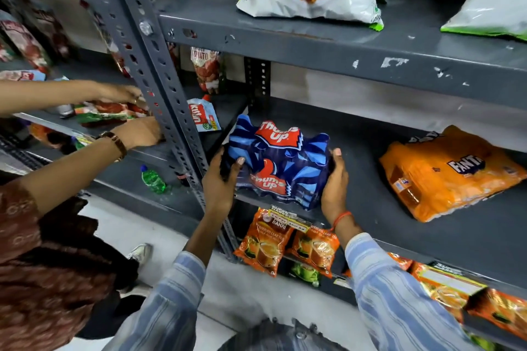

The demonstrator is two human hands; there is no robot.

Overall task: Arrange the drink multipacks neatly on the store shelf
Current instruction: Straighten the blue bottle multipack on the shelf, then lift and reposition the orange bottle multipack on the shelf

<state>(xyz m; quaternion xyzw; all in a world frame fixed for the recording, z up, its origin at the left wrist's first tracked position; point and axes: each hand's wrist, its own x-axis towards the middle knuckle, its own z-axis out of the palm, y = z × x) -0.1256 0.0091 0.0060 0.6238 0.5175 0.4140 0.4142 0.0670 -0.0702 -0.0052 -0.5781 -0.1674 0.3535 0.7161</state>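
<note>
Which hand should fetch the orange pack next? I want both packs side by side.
The right hand: it is on the blue pack's right side, nearer the orange pack lying further right on the shelf.

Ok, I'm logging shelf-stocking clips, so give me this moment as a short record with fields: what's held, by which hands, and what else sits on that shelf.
held item: blue Thums Up multipack
left hand: grips the pack's left side, thumb on top
right hand: grips the pack's right side
pack position: at the front left of the grey shelf, near the upright post
other multipack: orange Fanta multipack, lying angled to the right, apart from the blue one
shelf below: orange tea packets
nearby: another person's hands at the neighbouring rack
</note>
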